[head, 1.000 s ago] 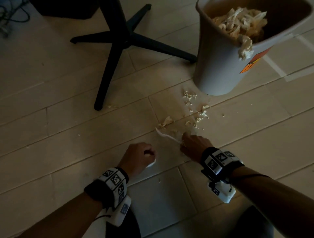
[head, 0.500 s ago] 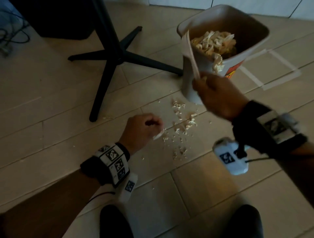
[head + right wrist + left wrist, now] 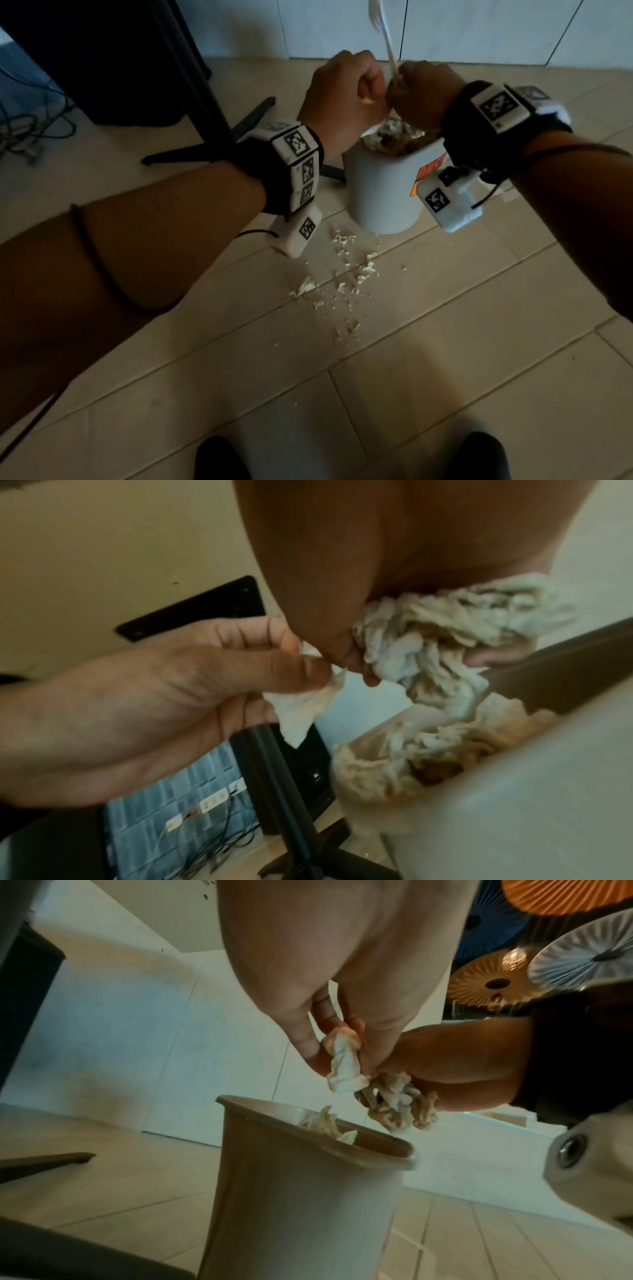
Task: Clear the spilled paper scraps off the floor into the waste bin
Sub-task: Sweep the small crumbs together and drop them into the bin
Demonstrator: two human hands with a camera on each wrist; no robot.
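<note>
Both hands hover together over the white waste bin (image 3: 383, 195), which is heaped with paper scraps (image 3: 394, 764). My left hand (image 3: 368, 94) pinches a crumpled white scrap (image 3: 342, 1064) between thumb and fingers. Touching it, my right hand (image 3: 399, 92) grips a clump of shredded scraps (image 3: 441, 645) just above the bin's rim (image 3: 308, 1110). A white sheet of paper (image 3: 383, 31) sticks up out of the right hand. Several loose scraps (image 3: 356, 274) and crumbs still lie on the floor in front of the bin.
The black star base and column of a chair (image 3: 205, 102) stand left of the bin. Cables (image 3: 24, 130) lie at the far left. A white wall (image 3: 479, 31) is close behind the bin. My shoes (image 3: 222, 459) are at the bottom edge.
Both hands rose from the floor to above the bin. The right hand carried the white sheet and a clump of scraps up; the left followed with its scrap.
</note>
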